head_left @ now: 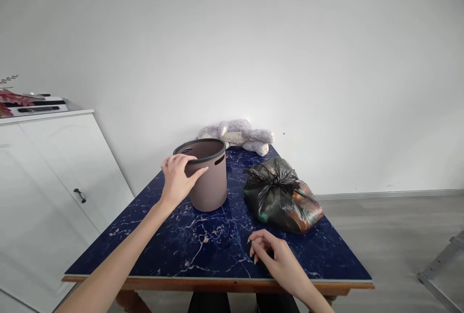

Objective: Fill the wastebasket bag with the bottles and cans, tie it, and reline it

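My left hand point(178, 177) grips the near rim of a brown-grey trash can point(210, 185), fingers over the dark rim and thumb against the outer wall. The can stands upright on the table and has slot handles in its sides; its bottom inside is hidden. Loosely curled, my right hand point(270, 257) is at the table's front part with nothing visible in it. Just beyond that hand lies a full black garbage bag point(277, 197), gathered at the top, with coloured contents showing through.
The blue marble-patterned table point(203, 250) has a wooden edge. At its far end a grey plush toy point(239, 134) lies against the white wall. A white cabinet point(54, 172) stands on the left. A metal frame point(440, 264) is on the floor at right.
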A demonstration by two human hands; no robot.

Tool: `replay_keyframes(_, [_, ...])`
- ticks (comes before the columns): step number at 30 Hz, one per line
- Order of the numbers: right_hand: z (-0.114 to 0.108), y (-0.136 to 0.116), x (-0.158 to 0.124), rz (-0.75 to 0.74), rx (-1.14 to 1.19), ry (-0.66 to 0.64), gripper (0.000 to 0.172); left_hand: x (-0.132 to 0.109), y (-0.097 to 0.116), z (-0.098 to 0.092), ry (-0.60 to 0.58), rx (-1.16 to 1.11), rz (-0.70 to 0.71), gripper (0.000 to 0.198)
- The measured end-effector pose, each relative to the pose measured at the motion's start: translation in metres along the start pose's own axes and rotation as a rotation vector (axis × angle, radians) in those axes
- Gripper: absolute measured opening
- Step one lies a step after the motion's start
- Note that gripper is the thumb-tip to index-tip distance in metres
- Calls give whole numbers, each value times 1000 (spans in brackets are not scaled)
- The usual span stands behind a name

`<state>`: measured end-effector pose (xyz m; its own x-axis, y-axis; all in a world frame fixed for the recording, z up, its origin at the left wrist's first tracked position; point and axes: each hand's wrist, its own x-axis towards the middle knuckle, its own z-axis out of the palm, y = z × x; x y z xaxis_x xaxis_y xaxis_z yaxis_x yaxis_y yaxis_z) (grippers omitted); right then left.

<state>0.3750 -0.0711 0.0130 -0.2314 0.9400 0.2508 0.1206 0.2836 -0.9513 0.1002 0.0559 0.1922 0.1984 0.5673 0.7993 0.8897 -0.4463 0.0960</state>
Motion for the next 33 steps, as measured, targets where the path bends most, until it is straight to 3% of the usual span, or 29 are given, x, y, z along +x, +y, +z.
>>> replay_keyframes(9, [-2, -1, -1, 8, -9, -7, 41, -12, 6, -24, 69, -58, -85, 32])
replay_keyframes(15, [-2, 2, -2, 12, -15, -11, 41, -24, -9, -43, 113, -14, -50, 28])
replay_keyframes(22, [0, 4, -2, 19, -17, -17, 43, -32, -21, -48, 120, 37, 9, 25])
replay_keyframes(24, [1, 5, -2, 19, -14, -16, 43, -36, -17, -50, 110, 53, -8, 36])
replay_keyframes(28, [1, 4, -3, 8, -9, -12, 43, -56, -12, -54, 120, -3, -135, 89])
replay_keyframes(33, [1, 3, -2, 5, -21, -11, 42, -89, -32, -48, 50, -234, -503, 136])
